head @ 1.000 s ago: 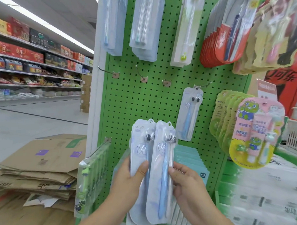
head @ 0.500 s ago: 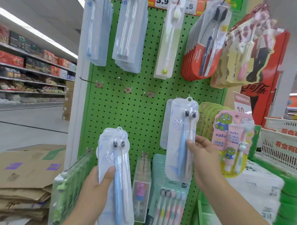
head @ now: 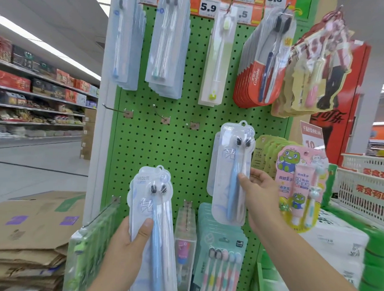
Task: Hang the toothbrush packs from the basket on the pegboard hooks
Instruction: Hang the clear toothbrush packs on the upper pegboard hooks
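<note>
My right hand [head: 261,197] grips a clear two-toothbrush pack [head: 232,168] by its right edge and holds it up against the green pegboard [head: 164,151], its hang hole near the top. Another pack of the same kind [head: 215,159] shows just behind it on the board. My left hand [head: 126,247] holds a small stack of the same packs [head: 153,220] lower and to the left, thumb on the front. Three bare hooks [head: 159,113] stick out of the board's middle row. The basket is out of view.
Full hooks of other toothbrush packs [head: 168,46] hang along the top row, red packs [head: 261,67] at upper right. Pink and green kids' sets [head: 300,188] hang right of my right hand. Flattened cardboard [head: 31,233] is stacked at left; white baskets [head: 364,181] stand at right.
My right hand took one pack from the stack and raised it up and to the right, to the board. My left hand stayed low with the other packs.
</note>
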